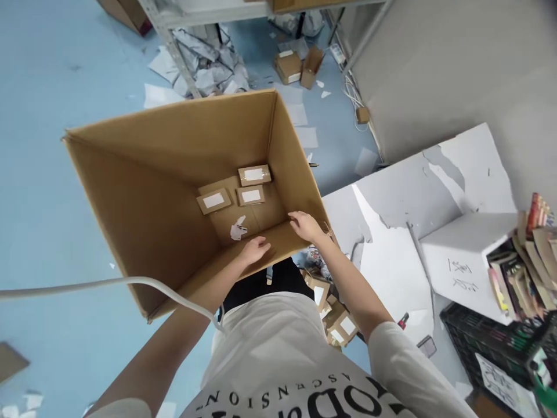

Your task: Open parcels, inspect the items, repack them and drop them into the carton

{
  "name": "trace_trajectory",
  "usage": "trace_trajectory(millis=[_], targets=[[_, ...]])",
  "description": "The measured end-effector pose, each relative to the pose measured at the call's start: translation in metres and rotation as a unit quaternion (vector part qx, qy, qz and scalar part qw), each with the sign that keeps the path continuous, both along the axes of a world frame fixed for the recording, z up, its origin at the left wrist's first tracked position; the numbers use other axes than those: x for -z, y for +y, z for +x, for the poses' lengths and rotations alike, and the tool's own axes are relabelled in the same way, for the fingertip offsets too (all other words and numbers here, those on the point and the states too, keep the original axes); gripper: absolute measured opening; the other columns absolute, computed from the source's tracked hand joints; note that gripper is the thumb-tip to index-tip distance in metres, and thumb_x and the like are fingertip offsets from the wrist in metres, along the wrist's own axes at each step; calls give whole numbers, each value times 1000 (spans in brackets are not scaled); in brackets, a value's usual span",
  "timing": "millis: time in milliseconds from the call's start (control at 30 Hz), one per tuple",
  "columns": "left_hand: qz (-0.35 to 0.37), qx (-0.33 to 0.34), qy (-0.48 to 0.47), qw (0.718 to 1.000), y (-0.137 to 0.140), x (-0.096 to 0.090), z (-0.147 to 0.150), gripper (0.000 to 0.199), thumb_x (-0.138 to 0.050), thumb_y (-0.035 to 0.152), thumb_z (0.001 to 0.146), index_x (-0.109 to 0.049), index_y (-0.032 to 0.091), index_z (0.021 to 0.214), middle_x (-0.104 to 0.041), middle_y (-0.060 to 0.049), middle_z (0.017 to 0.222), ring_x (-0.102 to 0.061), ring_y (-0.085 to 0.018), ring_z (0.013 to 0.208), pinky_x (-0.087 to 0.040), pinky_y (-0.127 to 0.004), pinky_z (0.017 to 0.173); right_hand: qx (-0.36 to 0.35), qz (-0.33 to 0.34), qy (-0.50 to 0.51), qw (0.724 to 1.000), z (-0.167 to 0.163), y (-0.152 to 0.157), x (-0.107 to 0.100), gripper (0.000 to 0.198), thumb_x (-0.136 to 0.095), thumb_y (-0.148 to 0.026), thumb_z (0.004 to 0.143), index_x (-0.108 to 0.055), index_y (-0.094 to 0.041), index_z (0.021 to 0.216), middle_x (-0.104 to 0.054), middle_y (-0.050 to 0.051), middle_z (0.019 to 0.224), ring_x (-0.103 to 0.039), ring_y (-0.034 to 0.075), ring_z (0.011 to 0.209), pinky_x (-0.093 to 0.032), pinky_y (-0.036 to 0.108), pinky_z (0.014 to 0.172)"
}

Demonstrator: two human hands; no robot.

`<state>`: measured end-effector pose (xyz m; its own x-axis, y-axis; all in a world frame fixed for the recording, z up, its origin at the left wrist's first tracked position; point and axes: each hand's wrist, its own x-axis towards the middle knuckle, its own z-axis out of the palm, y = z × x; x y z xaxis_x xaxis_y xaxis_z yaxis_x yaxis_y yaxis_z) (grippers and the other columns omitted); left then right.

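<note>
A large, deep cardboard box [143,232] stands open in front of me. On its bottom lie three small labelled cartons: one at the far right [254,175], one just below it [250,195] and a tilted one to the left [213,201]. A torn scrap of white paper [238,229] lies nearer to me. My left hand [255,249] reaches over the near wall, fingers loosely extended, holding nothing. At the near right corner, my right hand [305,225] hangs inside the rim with slightly bent fingers apart and nothing in them. Neither hand touches the cartons.
A white cable [108,283] crosses at left. On the right, a white-covered table [391,273] bears a white box of books [461,261] and a black crate [474,337]. More cartons [342,325] lie beside me. Crumpled paper [213,64] lies under the shelf [209,14].
</note>
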<state>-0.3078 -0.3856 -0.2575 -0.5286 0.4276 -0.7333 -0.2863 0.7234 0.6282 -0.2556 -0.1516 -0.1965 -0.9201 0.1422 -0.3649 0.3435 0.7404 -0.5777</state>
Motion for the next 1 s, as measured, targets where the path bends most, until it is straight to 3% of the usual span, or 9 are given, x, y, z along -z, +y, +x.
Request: trace_trajectory(millis=[200,367,500,633,733,800,867,933,1000], targets=[[-29,88,-34,995,26,-8,0,68,-59,60,75,-55,16,127,-54,-18,136,-50,-32,127,-36,-38,106,-55,20,-119,991,-75,12,68,35,-56,-20,85,-62,-18,119,-68,11,110,-64,24,100,-49,36,85],[-16,200,-15,980,46,-24,5,95,-69,68,59,-47,19,137,-47,-17,142,-45,-36,130,-36,-41,106,-60,45,-133,988,-100,17,98,32,-57,-17,83,-64,-19,114,-64,14,114,-60,27,104,-48,42,89],[14,253,-3,967,53,-36,9,85,-66,60,67,-44,24,141,-46,-12,144,-44,-34,131,-35,-41,107,-44,69,-9,997,-96,31,89,40,-50,-17,86,-56,-16,126,-49,18,135,-44,31,125,-37,49,104],[20,324,19,946,56,-41,18,84,-71,42,65,-42,23,142,-48,-14,142,-48,-37,126,-40,-44,102,-28,73,33,996,-88,49,69,45,-50,-10,81,-55,-8,127,-40,22,142,-28,33,138,-27,52,112],[-10,361,57,931,57,-41,27,70,-55,19,74,-40,24,142,-48,-14,142,-53,-34,122,-44,-45,97,-36,93,98,990,-86,54,50,58,-50,-8,80,-44,-9,138,-26,19,152,-10,32,145,-19,54,115],[-27,380,88,920,57,-43,30,72,-48,10,75,-37,25,144,-47,-13,143,-53,-32,122,-43,-47,98,-17,147,120,982,-88,54,35,68,-50,-11,81,-31,-15,147,-15,16,157,-3,33,146,-18,59,114],[-35,401,113,909,55,-47,28,75,-46,6,74,-34,26,145,-47,-11,143,-52,-30,124,-42,-49,99,25,226,91,969,-93,55,21,72,-48,-15,84,-21,-22,151,-8,14,159,-7,36,146,-21,62,110],[-39,415,127,900,53,-52,24,76,-45,4,75,-31,28,145,-48,-9,143,-51,-28,125,-41,-50,100,62,278,17,958,-101,62,10,72,-43,-14,87,-17,-29,151,-12,15,158,-29,37,139,-33,59,104],[-45,424,137,894,51,-58,17,74,-43,3,76,-31,29,145,-49,-8,143,-51,-27,125,-40,-50,101,65,280,-64,956,-109,71,2,71,-39,-11,87,-17,-33,151,-31,18,151,-55,32,119,-47,49,93]])
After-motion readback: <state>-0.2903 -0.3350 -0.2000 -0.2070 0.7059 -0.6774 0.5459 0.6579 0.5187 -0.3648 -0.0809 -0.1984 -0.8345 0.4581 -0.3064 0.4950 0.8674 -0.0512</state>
